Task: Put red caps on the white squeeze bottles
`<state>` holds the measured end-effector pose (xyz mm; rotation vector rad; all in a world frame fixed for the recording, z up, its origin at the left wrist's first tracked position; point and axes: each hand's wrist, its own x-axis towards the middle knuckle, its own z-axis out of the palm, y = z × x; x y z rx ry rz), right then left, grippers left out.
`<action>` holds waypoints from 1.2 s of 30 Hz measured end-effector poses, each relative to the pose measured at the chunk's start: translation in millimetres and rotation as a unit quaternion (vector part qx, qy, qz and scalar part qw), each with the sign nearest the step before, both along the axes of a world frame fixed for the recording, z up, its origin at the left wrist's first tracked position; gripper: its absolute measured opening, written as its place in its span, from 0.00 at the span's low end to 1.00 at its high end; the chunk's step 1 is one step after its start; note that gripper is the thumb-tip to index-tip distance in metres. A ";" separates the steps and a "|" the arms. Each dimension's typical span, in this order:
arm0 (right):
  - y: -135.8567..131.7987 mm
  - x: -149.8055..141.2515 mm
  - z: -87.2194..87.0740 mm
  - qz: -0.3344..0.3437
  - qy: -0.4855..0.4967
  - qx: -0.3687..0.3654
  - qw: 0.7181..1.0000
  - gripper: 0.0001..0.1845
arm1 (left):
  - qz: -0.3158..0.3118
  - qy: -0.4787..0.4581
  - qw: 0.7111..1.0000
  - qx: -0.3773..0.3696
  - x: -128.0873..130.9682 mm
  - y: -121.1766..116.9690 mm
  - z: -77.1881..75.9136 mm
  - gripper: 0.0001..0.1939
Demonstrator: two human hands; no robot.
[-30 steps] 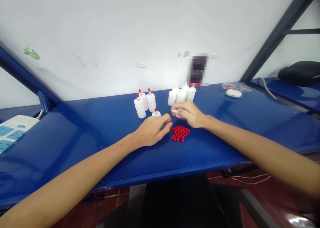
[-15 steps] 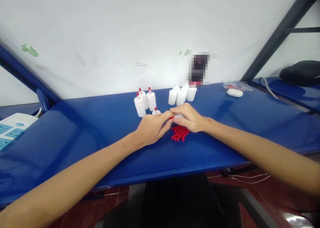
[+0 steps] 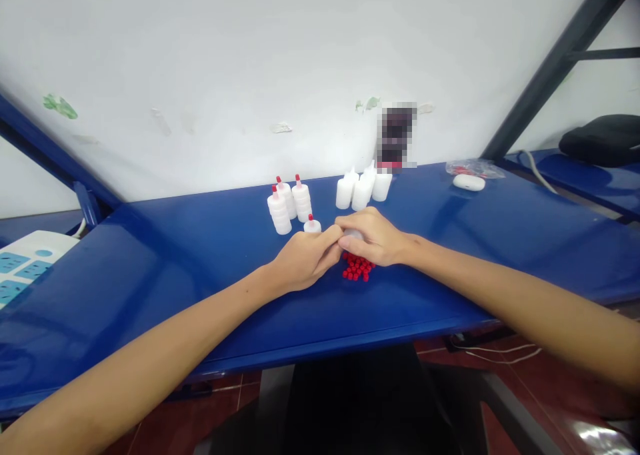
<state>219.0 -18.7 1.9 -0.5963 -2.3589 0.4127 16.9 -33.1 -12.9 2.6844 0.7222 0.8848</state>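
In front of me, my right hand (image 3: 375,236) is wrapped round a small white squeeze bottle (image 3: 354,234), mostly hidden by the fingers. My left hand (image 3: 307,256) is closed in a pinch at the bottle's tip end; the red cap there is now covered by the fingers. Just below the hands lies a pile of small red caps (image 3: 356,268). Behind my left hand stands a red-capped bottle (image 3: 313,226), partly hidden. Further back on the left, several red-capped bottles (image 3: 280,214) stand upright. Uncapped white bottles (image 3: 362,194) stand behind my right hand.
A blurred-out dark object (image 3: 397,135) leans at the wall. To the right, a white case (image 3: 469,182) lies by a clear plastic bag (image 3: 483,169) with red pieces. A white power strip (image 3: 37,245) sits on the left. The blue table's front edge (image 3: 350,345) runs below my hands.
My left fingers have closed in against my right hand, and the red cap seen between them is now hidden. Both hands remain in about the same place; the view has shifted slightly.
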 end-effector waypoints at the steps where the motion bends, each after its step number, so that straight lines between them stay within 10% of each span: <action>1: 0.6 0.8 0.3 0.008 0.009 0.000 1.000 0.19 | 0.001 -0.020 1.000 0.007 -0.6 -0.6 2.4 0.10; 8: 17.1 14.0 -0.9 -0.119 0.084 -0.009 0.989 0.22 | 0.182 -0.190 0.965 -0.019 -10.9 8.8 31.5 0.15; 14: 21.7 11.0 -2.8 -0.158 0.100 -0.020 0.982 0.21 | 0.242 -0.070 0.964 -0.086 -15.7 21.5 30.5 0.18; 20: 15.3 9.7 0.1 -0.165 0.150 -0.009 0.975 0.14 | 0.243 -0.104 0.962 -0.073 -13.0 18.1 26.0 0.21; 27: 9.6 5.9 3.0 0.016 0.136 -0.175 0.975 0.05 | 0.114 -0.130 0.984 0.030 -1.5 3.4 15.7 0.09; 36: 5.8 2.0 3.0 0.056 0.068 -0.099 0.991 0.12 | 0.066 -0.127 0.983 0.112 1.8 1.7 6.6 0.07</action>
